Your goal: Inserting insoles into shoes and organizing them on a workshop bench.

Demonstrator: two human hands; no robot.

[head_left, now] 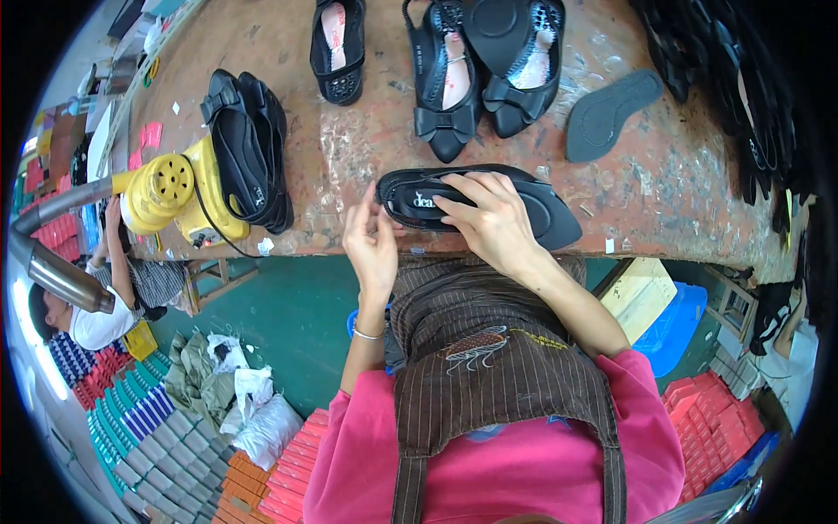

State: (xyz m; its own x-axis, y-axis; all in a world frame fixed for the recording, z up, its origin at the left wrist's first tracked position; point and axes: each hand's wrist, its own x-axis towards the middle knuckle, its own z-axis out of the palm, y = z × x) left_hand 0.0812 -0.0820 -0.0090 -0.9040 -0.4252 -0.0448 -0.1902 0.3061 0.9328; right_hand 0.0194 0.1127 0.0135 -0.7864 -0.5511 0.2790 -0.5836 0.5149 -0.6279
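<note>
On the near edge of the workbench lies a black flat shoe, heel to the left. A dark insole with light lettering shows inside its heel. My left hand pinches the heel rim between thumb and fingers. My right hand reaches over the shoe from the right, its bent fingers pressed into the opening on the insole. Beyond that hand a dark pointed piece with a rounded outline sticks out at the toe end; whether it is part of the insole I cannot tell. The right fingers hide the shoe's middle.
Black flats with bows stand farther back, beside a single shoe. A loose dark insole lies right of them. A paired set of shoes rests by a yellow machine. More black shoes are heaped far right. Another person sits left.
</note>
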